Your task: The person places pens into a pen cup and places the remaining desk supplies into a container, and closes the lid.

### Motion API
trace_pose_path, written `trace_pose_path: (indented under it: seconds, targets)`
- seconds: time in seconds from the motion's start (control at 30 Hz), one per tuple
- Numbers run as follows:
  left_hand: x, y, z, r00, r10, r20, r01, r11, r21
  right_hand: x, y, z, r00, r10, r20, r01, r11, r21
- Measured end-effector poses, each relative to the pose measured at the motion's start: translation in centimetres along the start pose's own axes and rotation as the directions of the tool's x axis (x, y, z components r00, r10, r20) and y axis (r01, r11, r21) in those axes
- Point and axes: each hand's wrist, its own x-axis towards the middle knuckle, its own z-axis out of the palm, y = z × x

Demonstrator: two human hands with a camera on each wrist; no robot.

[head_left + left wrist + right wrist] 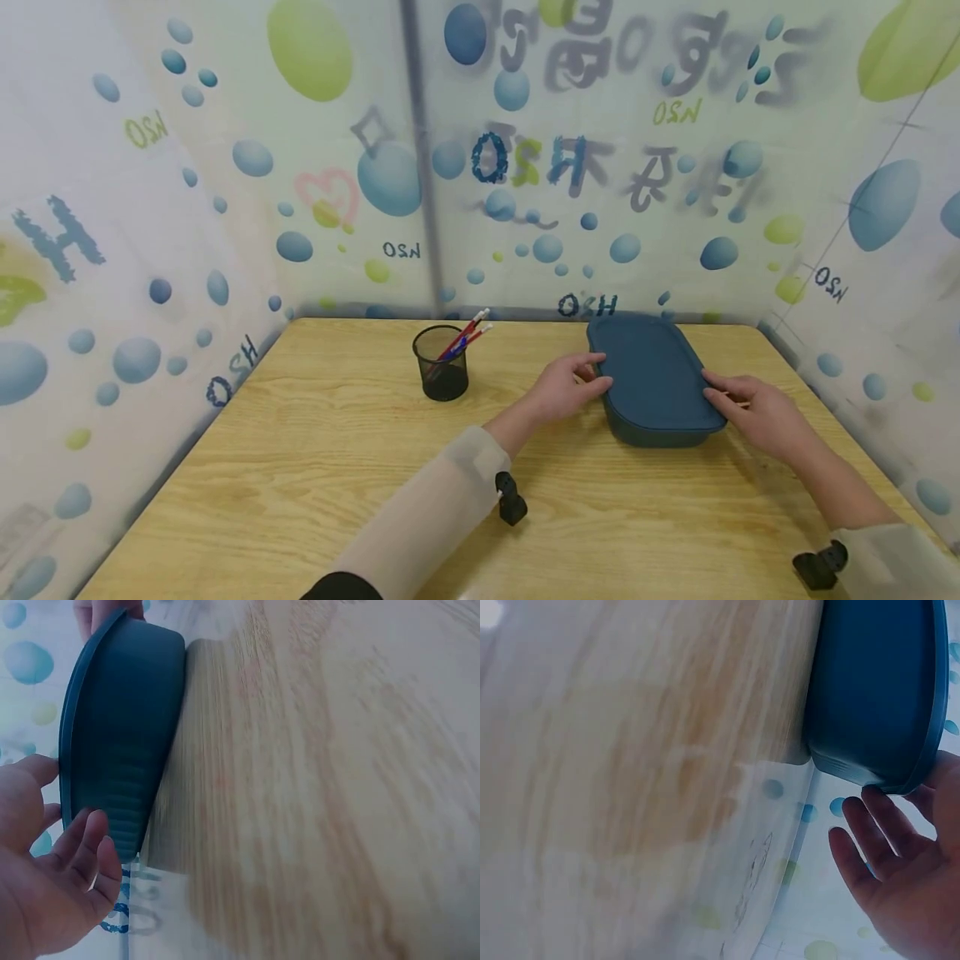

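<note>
A dark blue storage box point(660, 437) with a matching flat lid point(651, 375) sits toward the back right of the wooden table. At the lid's left edge, my left hand point(564, 390) holds the rim with thumb and fingers. My right hand point(763, 417) grips the opposite edge. In the left wrist view, fingers of the left hand point(52, 877) bend beneath the overhanging rim, against the box's ribbed side point(112, 802). The right wrist view has the right hand point(915, 877) at the box's rim, some fingertips under it and others spread apart from it.
A black mesh pen cup point(442, 371) holding red pencils and a blue pen stands left of the box on the table point(337, 467). Behind and at both sides hangs a white curtain point(480, 225) printed with blue and green dots.
</note>
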Motion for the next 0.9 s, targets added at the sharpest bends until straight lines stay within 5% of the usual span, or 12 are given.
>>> trace_pose_path:
  seconds: [0.2,0.67,0.9]
  targets:
    - [0.02,0.01,-0.21,0.998,-0.061,0.002,0.061,0.998,-0.011,0.13,-0.04,0.13,1.0,-0.006,-0.003,0.006,1.0,-0.017]
    - [0.72,0.35,-0.5,0.998,-0.056,0.016,0.056,0.998,0.01,0.75,0.17,-0.01,1.0,-0.019,0.002,0.019,0.999,-0.048]
    - [0.35,-0.46,-0.65,0.999,0.032,0.024,-0.034,0.996,0.087,0.11,0.21,0.47,0.999,-0.04,0.0,0.04,0.996,-0.077]
